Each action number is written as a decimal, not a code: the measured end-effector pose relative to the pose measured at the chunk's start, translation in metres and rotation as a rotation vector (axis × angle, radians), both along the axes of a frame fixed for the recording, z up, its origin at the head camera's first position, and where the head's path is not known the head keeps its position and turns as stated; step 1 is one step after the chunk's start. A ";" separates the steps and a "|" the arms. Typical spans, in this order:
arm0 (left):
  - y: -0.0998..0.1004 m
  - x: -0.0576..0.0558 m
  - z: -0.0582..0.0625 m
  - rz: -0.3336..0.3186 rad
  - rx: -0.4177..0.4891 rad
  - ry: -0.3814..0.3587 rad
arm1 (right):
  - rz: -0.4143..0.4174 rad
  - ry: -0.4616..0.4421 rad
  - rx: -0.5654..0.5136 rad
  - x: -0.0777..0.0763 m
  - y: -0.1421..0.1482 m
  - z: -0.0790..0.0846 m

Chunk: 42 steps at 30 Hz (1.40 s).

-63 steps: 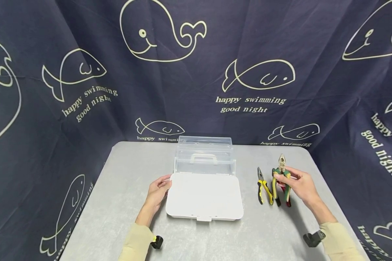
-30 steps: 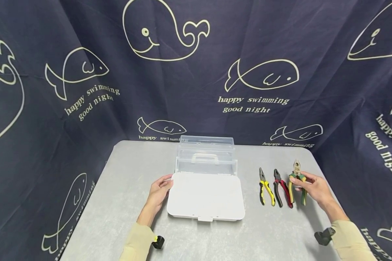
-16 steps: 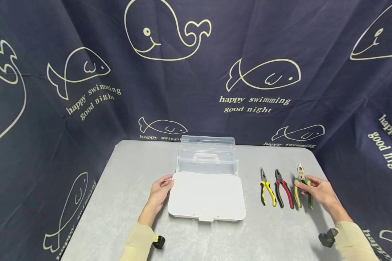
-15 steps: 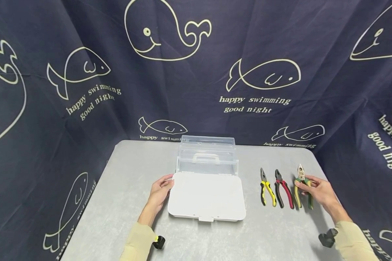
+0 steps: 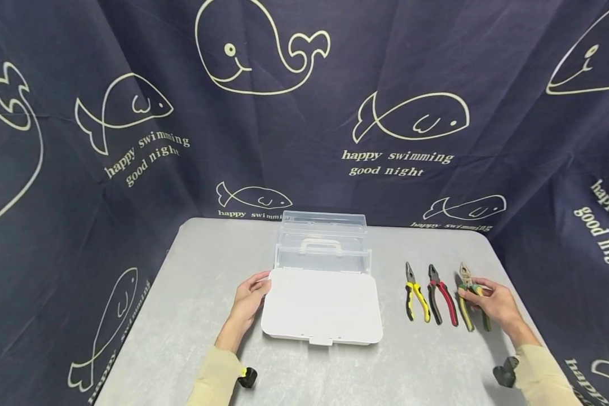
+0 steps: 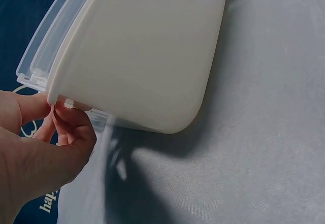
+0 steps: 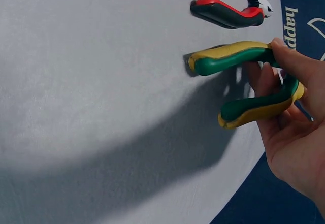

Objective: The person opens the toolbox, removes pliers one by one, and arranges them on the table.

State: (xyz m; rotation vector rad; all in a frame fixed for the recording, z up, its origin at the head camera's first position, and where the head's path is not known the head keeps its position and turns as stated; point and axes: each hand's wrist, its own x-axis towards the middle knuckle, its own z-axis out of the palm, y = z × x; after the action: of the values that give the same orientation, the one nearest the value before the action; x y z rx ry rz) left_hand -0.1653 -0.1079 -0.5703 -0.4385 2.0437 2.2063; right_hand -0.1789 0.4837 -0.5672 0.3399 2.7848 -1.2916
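Observation:
At the middle of the table stands a white toolbox point(image 5: 322, 304) with clear plastic tiers behind its flat white face. My left hand point(image 5: 248, 299) pinches the toolbox's left edge between thumb and fingers, as the left wrist view shows closely. On the right, my right hand point(image 5: 497, 301) holds green-and-yellow pliers point(image 7: 233, 56) near the pivot, handles toward me and just at the table surface. To their left lie red-and-black pliers point(image 5: 442, 296), then yellow-and-black long-nose pliers point(image 5: 416, 293), side by side with jaws pointing away.
The grey table point(image 5: 198, 254) ends at a dark blue curtain point(image 5: 304, 141) with white fish and whale drawings behind it and on both sides. A white handle point(image 5: 321, 246) shows through the clear tiers.
My right hand has carried the green-and-yellow pliers rightward from over the red-and-black pair, then lowered them toward the table beside it. The left hand keeps its hold on the toolbox.

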 end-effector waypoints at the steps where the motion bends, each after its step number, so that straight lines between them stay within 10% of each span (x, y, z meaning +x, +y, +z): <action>1: 0.000 0.000 0.000 0.002 0.005 0.000 | -0.004 0.001 0.009 -0.001 0.000 -0.001; 17: -0.001 0.000 -0.003 -0.001 -0.001 -0.002 | -0.090 -0.068 0.116 -0.013 -0.009 -0.001; 42: -0.001 0.000 -0.001 -0.001 0.030 0.002 | 0.010 0.026 0.351 -0.008 -0.017 -0.006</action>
State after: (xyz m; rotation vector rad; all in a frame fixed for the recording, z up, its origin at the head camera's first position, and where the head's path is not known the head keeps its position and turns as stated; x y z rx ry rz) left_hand -0.1648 -0.1085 -0.5718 -0.4330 2.0085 2.2348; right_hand -0.1871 0.4663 -0.5730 0.3240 3.0250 -0.8036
